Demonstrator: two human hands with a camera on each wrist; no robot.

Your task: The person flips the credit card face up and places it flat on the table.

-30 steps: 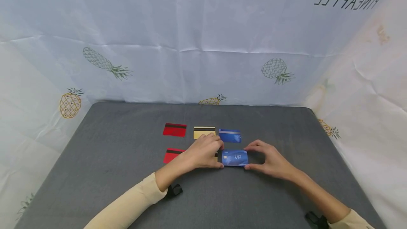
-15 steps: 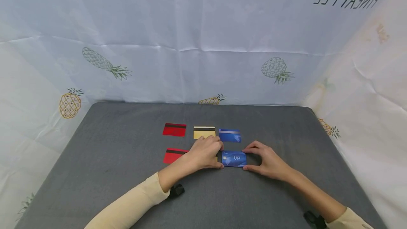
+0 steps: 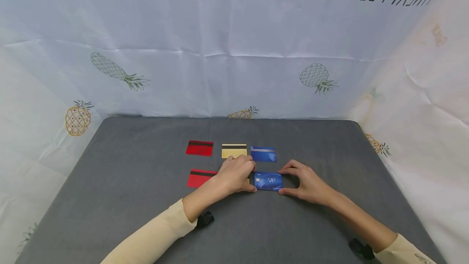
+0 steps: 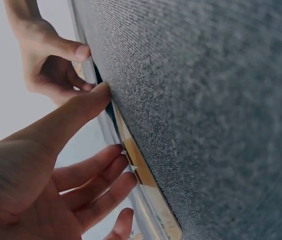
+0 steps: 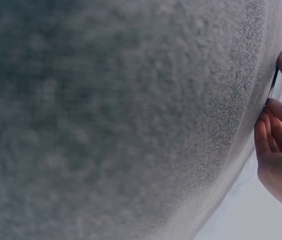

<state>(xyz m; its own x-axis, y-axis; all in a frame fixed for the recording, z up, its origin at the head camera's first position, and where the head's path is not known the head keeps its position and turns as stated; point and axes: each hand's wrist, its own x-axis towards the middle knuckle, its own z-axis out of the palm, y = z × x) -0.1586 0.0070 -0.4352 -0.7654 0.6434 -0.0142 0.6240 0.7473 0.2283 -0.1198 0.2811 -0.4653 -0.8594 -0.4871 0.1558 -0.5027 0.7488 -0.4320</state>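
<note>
A blue bank card with "VIP" on it [image 3: 268, 181] lies face up near the middle of the grey table. My left hand [image 3: 235, 177] holds its left side, thumb at the near corner and index finger at the far one. At the card's right side my right hand [image 3: 307, 183] pinches the near and far corners between thumb and index finger. Beneath my left hand is a gold card [image 4: 139, 159], mostly hidden in the head view. Another blue card [image 3: 263, 156], stripe side up, sits just behind the VIP card.
To the left of that rear blue card are a gold card [image 3: 234, 152] and a red card [image 3: 199, 148], both stripe side up. A second red card [image 3: 199, 178] lies in the near row, partly behind my left forearm. A pineapple-print cloth [image 3: 220, 84] hangs behind the table [image 3: 128, 199].
The VIP card and my right hand have shifted slightly left, towards my left hand. The card's face has turned from paler to deeper blue. The head view has tilted a little.
</note>
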